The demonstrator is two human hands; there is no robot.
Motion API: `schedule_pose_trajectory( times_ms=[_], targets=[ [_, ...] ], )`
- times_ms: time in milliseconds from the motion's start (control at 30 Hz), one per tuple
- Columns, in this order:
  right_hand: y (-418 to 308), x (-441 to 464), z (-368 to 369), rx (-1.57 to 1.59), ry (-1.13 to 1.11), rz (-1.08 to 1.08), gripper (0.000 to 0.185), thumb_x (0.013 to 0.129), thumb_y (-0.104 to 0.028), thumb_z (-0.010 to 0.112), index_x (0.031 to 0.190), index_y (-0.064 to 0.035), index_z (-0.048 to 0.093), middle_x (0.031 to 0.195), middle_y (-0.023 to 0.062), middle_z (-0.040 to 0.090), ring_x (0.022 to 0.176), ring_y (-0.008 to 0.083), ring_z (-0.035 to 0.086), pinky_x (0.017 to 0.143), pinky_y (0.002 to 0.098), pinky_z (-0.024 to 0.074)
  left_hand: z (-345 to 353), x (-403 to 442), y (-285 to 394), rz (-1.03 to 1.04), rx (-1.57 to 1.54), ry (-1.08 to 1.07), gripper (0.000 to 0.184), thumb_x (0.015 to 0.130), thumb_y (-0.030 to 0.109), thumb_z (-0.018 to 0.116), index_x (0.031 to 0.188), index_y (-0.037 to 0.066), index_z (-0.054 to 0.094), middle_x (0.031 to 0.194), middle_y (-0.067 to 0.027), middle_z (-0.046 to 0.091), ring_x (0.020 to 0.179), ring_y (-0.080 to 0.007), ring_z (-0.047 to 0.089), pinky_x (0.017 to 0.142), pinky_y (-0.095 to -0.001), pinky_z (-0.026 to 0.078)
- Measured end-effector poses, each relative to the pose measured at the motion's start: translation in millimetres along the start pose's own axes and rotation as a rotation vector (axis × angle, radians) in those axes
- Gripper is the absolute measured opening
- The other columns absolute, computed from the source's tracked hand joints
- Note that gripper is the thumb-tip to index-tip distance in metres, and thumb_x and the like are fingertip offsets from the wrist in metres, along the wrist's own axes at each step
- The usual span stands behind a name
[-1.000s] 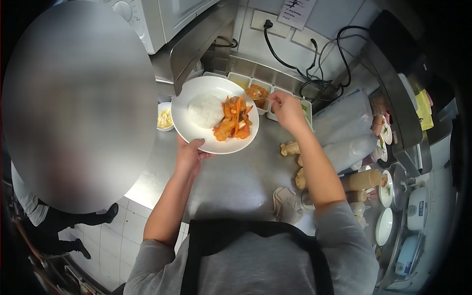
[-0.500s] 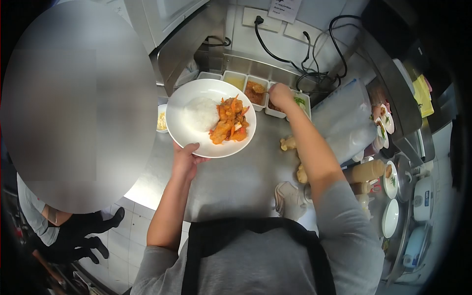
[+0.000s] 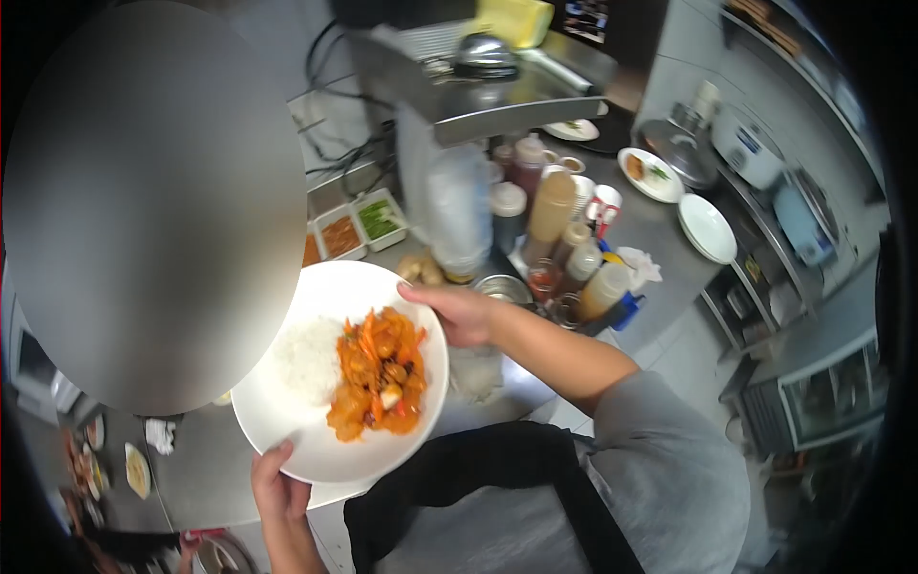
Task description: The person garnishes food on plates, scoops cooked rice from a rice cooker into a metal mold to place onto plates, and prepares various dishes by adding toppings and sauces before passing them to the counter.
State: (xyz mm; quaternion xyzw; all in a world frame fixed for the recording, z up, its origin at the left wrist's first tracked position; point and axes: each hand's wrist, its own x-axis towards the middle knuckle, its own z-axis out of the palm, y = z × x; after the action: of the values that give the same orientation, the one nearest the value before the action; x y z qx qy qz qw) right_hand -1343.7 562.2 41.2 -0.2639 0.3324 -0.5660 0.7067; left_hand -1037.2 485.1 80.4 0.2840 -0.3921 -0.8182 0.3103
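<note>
A wide white bowl [image 3: 359, 287] is held between both of my hands, tilted towards me over the counter. White rice [image 3: 308, 362] fills its left part, and orange-sauced chunks with carrot strips [image 3: 382, 378] lie on the right. My left hand [image 3: 279, 483] grips the near rim, thumb on top and fingers underneath. At the far right rim, my right hand [image 3: 457, 311] pinches the edge, its thumb over the lip. A grey blurred oval hides the bowl's upper left edge.
Tubs of chopped greens [image 3: 380, 220] and reddish-brown topping [image 3: 340, 236] stand behind the bowl. Sauce bottles [image 3: 550, 215] crowd the right, beneath a steel shelf [image 3: 516, 115]. A crumpled cloth [image 3: 475, 373] lies by my right forearm. White plates [image 3: 708, 230] sit farther right.
My right hand has left the topping tubs and now holds the bowl's rim. The bowl is lower and closer to my body, and the view has swung right.
</note>
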Motion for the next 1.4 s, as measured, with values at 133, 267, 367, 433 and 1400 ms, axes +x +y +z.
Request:
schedule_pose_trajectory(
  times_ms=[133,267,367,433,1400],
  targets=[
    [-2,-124,8,0.148,0.241,-0.217,0.052,0.090,-0.036,0.049,0.126,0.0008,0.041,0.122,0.0163,0.051,0.110,0.0248,0.052,0.097,0.0375,0.0400,56,-10,-26,-0.097,0.003,-0.190,0.050,0.084,0.016,0.054,0.126,-0.004,0.038,0.121,-0.0172,0.050,0.107,-0.0301,0.054,0.094,-0.0414,0.042],
    [-13,-237,-7,0.206,0.484,-0.507,0.049,0.091,-0.034,0.047,0.124,0.0023,0.042,0.121,0.0198,0.051,0.108,0.0279,0.054,0.095,0.0392,0.0418,132,-1,-41,-0.176,0.005,-0.642,0.072,0.087,0.029,0.055,0.139,0.006,0.012,0.132,-0.0227,0.036,0.102,-0.0368,0.056,0.078,-0.0422,0.053],
    [-28,-310,-24,0.132,0.634,-0.698,0.052,0.092,-0.036,0.044,0.126,0.0030,0.039,0.122,0.0206,0.050,0.110,0.0292,0.053,0.096,0.0399,0.0409,173,-1,-51,0.073,0.185,-0.780,0.078,0.089,0.036,0.050,0.141,0.010,-0.002,0.134,-0.0325,0.028,0.100,-0.0440,0.055,0.071,-0.0423,0.055],
    [-32,-351,-59,0.090,0.748,-0.818,0.054,0.092,-0.037,0.042,0.127,0.0030,0.037,0.124,0.0209,0.048,0.112,0.0294,0.051,0.097,0.0401,0.0398,177,-1,-60,0.115,0.165,-0.728,0.075,0.090,0.037,0.047,0.141,0.007,0.001,0.130,-0.0330,0.033,0.099,-0.0435,0.056,0.070,-0.0422,0.056],
    [15,-403,-484,0.185,1.511,-1.003,0.053,0.095,-0.038,0.037,0.127,0.0041,0.034,0.123,0.0211,0.046,0.104,0.0311,0.054,0.079,0.0388,0.0522,251,29,65,0.793,0.739,0.193,0.021,0.090,0.023,0.050,0.101,0.006,0.054,0.105,-0.0050,0.058,0.092,-0.0158,0.056,0.076,-0.0302,0.047]
  ],
)
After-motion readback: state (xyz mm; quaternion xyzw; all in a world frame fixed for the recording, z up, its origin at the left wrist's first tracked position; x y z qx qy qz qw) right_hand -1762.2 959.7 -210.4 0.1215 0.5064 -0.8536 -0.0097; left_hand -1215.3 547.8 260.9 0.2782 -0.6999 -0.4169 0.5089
